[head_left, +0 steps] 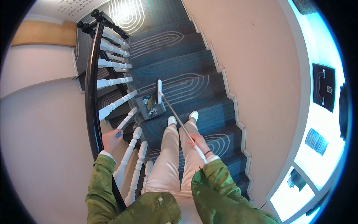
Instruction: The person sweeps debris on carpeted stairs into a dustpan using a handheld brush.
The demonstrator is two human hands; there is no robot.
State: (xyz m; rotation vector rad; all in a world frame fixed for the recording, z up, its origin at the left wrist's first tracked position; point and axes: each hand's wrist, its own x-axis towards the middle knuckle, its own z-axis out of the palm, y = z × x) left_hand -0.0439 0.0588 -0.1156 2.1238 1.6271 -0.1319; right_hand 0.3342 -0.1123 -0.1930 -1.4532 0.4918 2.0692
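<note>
My right hand (198, 143) is closed round the pole of a broom (174, 114). Its narrow white head (159, 87) is down at the stair, beside the right edge of a grey dustpan (159, 111). Crumpled litter (151, 105) in pale, yellowish and dark bits lies in the pan. Over by the black handrail, my left hand (112, 141) is wrapped round a grey-ended handle, which appears to belong to the dustpan; white balusters run close along it.
Dark patterned carpet covers the stairs (179, 59). A black handrail (93, 86) with white balusters (115, 80) borders the left side, a pinkish wall (257, 74) the right. My white shoes (193, 116) are on a step. A lit niche at far right holds a dark case (323, 87).
</note>
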